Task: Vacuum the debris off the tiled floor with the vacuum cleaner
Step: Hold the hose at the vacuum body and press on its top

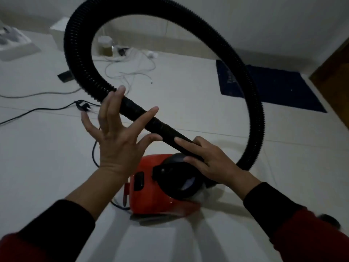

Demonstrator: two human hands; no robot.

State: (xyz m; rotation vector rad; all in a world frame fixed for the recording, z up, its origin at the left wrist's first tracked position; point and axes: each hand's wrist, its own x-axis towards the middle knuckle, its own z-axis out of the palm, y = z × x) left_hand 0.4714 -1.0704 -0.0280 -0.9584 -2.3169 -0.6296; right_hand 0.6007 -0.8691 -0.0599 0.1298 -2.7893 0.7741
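A red vacuum cleaner (151, 193) with a black front cap sits on the white tiled floor (188, 103) just below my hands. Its black ribbed hose (251, 103) arcs up in a big loop and ends in a smooth black nozzle tube (139, 112) slanting across the middle. My right hand (209, 161) grips the lower end of that tube. My left hand (115, 137) is spread wide with straight fingers beside the upper part of the tube; the fingertips touch or nearly touch it.
A dark blue mat (273, 87) lies at the right by a wooden door (334, 76). White cables (132, 70), a jar (105, 46) and a white box (58, 33) sit near the far wall. A black power cord (37, 110) runs across the left floor.
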